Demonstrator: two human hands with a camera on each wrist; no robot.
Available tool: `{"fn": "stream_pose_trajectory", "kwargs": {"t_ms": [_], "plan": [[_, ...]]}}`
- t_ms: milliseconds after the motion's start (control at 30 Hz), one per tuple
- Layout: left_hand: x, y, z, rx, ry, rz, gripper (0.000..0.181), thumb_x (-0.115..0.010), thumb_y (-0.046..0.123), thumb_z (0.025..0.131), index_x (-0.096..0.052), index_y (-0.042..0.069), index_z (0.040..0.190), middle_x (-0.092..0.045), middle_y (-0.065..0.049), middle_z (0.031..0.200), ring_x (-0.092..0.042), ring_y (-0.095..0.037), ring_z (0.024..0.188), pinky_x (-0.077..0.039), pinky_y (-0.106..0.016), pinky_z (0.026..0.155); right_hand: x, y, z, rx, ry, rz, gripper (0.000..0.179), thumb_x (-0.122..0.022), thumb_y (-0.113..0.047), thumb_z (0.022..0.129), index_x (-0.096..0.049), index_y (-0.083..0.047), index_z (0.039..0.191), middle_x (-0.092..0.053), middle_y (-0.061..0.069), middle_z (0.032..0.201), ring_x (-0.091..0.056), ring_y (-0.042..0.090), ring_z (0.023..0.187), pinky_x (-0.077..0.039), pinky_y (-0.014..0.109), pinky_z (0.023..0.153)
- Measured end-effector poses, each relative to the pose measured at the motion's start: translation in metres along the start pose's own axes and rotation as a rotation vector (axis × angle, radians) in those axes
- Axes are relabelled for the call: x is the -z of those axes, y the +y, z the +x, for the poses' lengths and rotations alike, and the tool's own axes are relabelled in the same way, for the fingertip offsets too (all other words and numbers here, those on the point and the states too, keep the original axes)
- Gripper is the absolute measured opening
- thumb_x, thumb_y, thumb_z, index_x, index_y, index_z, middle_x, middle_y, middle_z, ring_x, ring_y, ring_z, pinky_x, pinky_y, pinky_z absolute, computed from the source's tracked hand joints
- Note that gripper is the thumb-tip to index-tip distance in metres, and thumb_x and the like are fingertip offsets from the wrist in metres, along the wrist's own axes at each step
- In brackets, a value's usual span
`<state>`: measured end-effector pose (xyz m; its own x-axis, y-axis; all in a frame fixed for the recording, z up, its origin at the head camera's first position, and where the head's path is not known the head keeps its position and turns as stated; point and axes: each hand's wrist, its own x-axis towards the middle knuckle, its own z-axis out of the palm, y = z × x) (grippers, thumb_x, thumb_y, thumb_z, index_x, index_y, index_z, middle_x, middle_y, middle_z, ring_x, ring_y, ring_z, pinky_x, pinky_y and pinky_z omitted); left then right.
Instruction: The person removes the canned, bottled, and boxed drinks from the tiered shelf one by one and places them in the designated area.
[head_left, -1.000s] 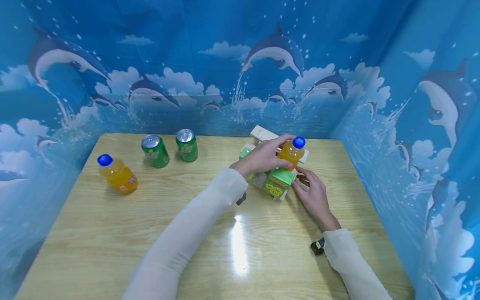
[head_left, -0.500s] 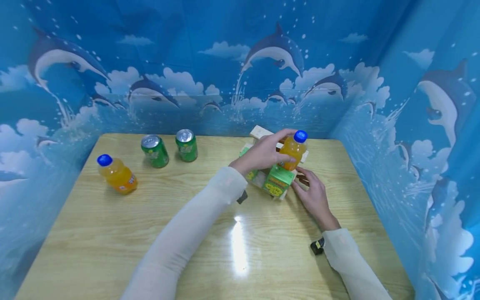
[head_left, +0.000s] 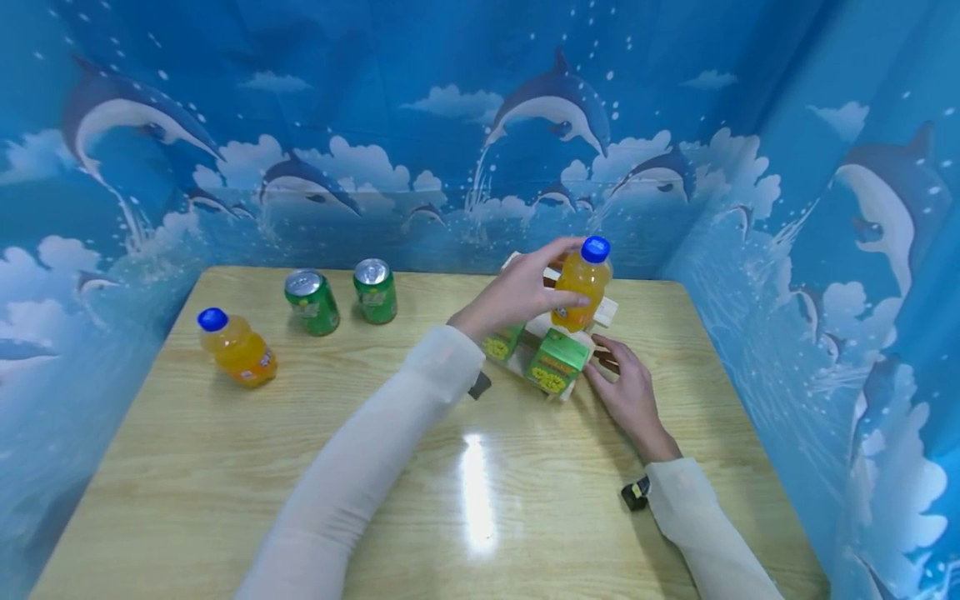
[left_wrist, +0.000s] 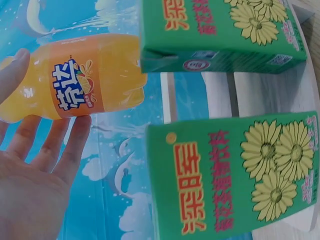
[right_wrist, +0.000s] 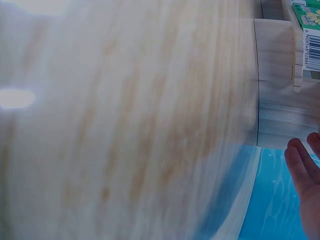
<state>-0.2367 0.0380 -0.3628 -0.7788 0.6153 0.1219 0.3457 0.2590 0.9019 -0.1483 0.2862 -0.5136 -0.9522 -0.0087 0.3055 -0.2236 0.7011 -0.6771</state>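
My left hand grips an orange soda bottle with a blue cap, its fingers and thumb on opposite sides. The bottle is raised above a small pale wooden stand, cap upward and slightly tilted. In the left wrist view the orange label of the bottle shows. Two green drink cartons with yellow flowers stand on the wooden stand: the right carton and the left carton, partly behind my left arm. My right hand rests its thumb and fingertips against the stand's right side.
Another orange soda bottle stands at the table's left. Two green drink cans, the left can and right can, stand near the back edge. Dolphin-print curtains enclose the wooden table.
My left hand has lifted the soda bottle up from just behind the right carton, and it has shifted slightly left. My right hand has stayed at the stand's side.
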Motion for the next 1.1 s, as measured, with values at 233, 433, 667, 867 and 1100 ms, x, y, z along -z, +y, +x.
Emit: {"fn": "stream_pose_trajectory", "kwargs": {"t_ms": [233, 433, 667, 867, 1100], "plan": [[0.012, 0.000, -0.004, 0.006, 0.046, -0.018, 0.076, -0.081, 0.027, 0.101, -0.042, 0.033, 0.166, -0.062, 0.003, 0.150, -0.058, -0.018, 0.140, -0.059, -0.039, 0.111, 0.000, 0.000, 0.000, -0.009, 0.001, 0.004, 0.051, -0.079, -0.013, 0.102, -0.062, -0.003, 0.148, -0.067, 0.022, 0.142, -0.073, 0.044, 0.122, -0.062, 0.054, 0.104], [0.025, -0.006, -0.009, -0.009, 0.083, -0.016, 0.076, -0.083, 0.029, 0.100, -0.045, 0.031, 0.165, -0.064, 0.002, 0.147, -0.059, -0.018, 0.137, -0.060, -0.036, 0.108, -0.001, 0.000, 0.000, -0.022, 0.000, 0.004, 0.051, -0.078, -0.012, 0.102, -0.062, -0.004, 0.149, -0.067, 0.022, 0.142, -0.072, 0.044, 0.122, -0.061, 0.056, 0.105], [0.041, -0.015, -0.019, 0.004, 0.113, -0.017, 0.078, -0.084, 0.031, 0.099, -0.044, 0.031, 0.166, -0.063, 0.001, 0.149, -0.059, -0.020, 0.138, -0.061, -0.039, 0.106, -0.001, 0.000, 0.000, -0.022, 0.001, 0.000, 0.051, -0.078, -0.011, 0.102, -0.062, -0.004, 0.150, -0.067, 0.022, 0.142, -0.072, 0.044, 0.122, -0.061, 0.055, 0.105], [0.054, -0.022, -0.028, -0.013, 0.145, 0.005, 0.079, -0.084, 0.031, 0.099, -0.043, 0.030, 0.167, -0.063, -0.001, 0.150, -0.060, -0.023, 0.137, -0.060, -0.043, 0.108, -0.001, -0.002, -0.001, -0.023, 0.002, -0.002, 0.051, -0.078, -0.011, 0.102, -0.062, -0.004, 0.149, -0.067, 0.022, 0.142, -0.073, 0.042, 0.123, -0.061, 0.051, 0.106], [0.069, -0.023, -0.038, -0.004, 0.190, 0.028, 0.080, -0.085, 0.032, 0.098, -0.045, 0.028, 0.167, -0.062, -0.001, 0.154, -0.058, -0.024, 0.140, -0.058, -0.044, 0.112, -0.002, -0.003, 0.000, -0.030, 0.008, 0.003, 0.050, -0.078, -0.008, 0.101, -0.062, -0.003, 0.149, -0.067, 0.023, 0.142, -0.072, 0.043, 0.123, -0.060, 0.053, 0.106]]}}
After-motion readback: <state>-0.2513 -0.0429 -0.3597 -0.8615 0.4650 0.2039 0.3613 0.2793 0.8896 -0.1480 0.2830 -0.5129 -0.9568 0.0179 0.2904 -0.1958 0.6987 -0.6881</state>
